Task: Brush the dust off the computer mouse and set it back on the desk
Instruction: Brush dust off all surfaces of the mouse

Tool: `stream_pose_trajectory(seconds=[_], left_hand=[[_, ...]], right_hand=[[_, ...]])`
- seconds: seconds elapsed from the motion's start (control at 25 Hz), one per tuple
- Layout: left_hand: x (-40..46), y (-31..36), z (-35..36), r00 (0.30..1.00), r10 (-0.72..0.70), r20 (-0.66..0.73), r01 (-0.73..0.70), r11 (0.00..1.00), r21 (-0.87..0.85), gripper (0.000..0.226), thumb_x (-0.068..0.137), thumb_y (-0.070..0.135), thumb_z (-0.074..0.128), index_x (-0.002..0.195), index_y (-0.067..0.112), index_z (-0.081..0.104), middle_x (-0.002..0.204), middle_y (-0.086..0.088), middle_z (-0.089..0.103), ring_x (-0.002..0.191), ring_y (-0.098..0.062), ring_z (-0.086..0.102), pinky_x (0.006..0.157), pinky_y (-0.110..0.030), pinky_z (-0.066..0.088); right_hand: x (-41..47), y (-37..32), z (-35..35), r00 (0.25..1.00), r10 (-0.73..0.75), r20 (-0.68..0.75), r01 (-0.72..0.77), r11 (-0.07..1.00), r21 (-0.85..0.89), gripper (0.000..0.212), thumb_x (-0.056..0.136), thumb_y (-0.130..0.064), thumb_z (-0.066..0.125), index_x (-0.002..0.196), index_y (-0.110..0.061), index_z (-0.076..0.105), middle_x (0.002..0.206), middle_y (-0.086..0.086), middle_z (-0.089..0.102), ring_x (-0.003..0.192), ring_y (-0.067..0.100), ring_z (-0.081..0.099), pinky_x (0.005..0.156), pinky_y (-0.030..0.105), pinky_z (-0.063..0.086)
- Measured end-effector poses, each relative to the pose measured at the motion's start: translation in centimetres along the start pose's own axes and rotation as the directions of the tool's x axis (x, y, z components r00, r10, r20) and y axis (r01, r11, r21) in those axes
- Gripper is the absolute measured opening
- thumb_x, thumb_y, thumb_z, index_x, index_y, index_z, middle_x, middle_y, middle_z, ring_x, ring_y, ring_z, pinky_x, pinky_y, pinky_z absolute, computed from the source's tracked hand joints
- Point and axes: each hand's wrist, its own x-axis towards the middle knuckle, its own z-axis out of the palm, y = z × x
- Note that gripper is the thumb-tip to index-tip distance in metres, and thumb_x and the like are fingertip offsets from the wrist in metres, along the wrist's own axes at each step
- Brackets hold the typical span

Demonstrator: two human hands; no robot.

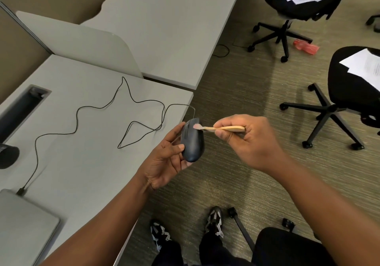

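At the far left of your bench (86, 162) a grey laptop (24, 222) lies closed at the near corner, with a black plug (21, 190) seated at its back edge. From that plug a thin black cable (98, 107) wanders in loose loops across the bench top and runs on to the mouse. A dark round object (8, 156) sits at the left edge, and behind it a rectangular cable slot (22, 106) is cut into the surface. Just past the bench's right edge, your left hand (164, 160) holds the dark computer mouse (193, 140) up in the air, thumb curled on its near side and fingers wrapped behind it, top face toward you. No logo or lettering can be read on it. Your right hand (253, 140) pinches a small wooden-handled brush (224, 129), whose pale pink bristles touch the mouse's front end. Further right, 2 black office chairs (349, 101) stand on the carpet (246, 92), both carrying white papers (366, 66); the print on the sheets is too small to read. A red wrapper (306, 46) lies on the floor between them.
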Motion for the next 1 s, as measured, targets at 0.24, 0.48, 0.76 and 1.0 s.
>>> stream_pose_trajectory(seconds=[0.24, 0.48, 0.76, 1.0], left_hand=[[-0.4, 0.2, -0.5, 0.999, -0.037, 0.024, 0.039, 0.997, -0.07, 0.089, 0.069, 0.005, 0.094, 0.149, 0.021, 0.057, 0.151, -0.017, 0.056, 0.12, -0.035, 0.066, 0.09, -0.043, 0.063], [0.1, 0.1, -0.2, 0.996, -0.058, 0.072, 0.065, 0.994, -0.09, 0.093, 0.072, 0.004, 0.091, 0.154, 0.02, 0.05, 0.151, -0.017, 0.052, 0.121, -0.035, 0.063, 0.088, -0.043, 0.063], [0.1, 0.0, -0.6, 0.995, -0.059, 0.086, 0.073, 0.982, -0.173, 0.087, 0.073, 0.001, 0.09, 0.151, 0.018, 0.054, 0.148, -0.02, 0.052, 0.122, -0.038, 0.063, 0.088, -0.047, 0.063], [0.3, 0.1, -0.1, 0.998, -0.045, 0.046, 0.053, 0.978, -0.201, 0.089, 0.071, 0.0, 0.091, 0.151, 0.015, 0.054, 0.14, -0.02, 0.06, 0.115, -0.037, 0.068, 0.082, -0.046, 0.065]], right_hand=[[-0.7, -0.3, -1.0, 0.989, 0.119, 0.083, -0.135, 0.961, 0.24, 0.01, 0.094, -0.022, 0.073, 0.098, -0.019, 0.081, 0.07, -0.005, 0.071, 0.054, 0.006, 0.053, 0.05, 0.02, 0.041], [0.8, -0.4, -0.3, 0.996, 0.073, 0.052, -0.079, 0.99, 0.119, 0.009, 0.094, -0.021, 0.074, 0.1, -0.021, 0.081, 0.08, -0.018, 0.073, 0.068, 0.001, 0.066, 0.06, 0.013, 0.046], [0.2, -0.8, -1.2, 0.991, 0.072, 0.109, -0.092, 0.977, 0.191, 0.011, 0.093, -0.019, 0.075, 0.101, -0.017, 0.082, 0.082, -0.01, 0.075, 0.066, 0.005, 0.066, 0.057, 0.014, 0.046], [0.3, -0.2, -0.5, 0.982, 0.109, 0.156, -0.139, 0.97, 0.201, 0.009, 0.093, -0.018, 0.075, 0.1, -0.02, 0.081, 0.078, -0.013, 0.075, 0.063, 0.001, 0.064, 0.057, 0.012, 0.046]])
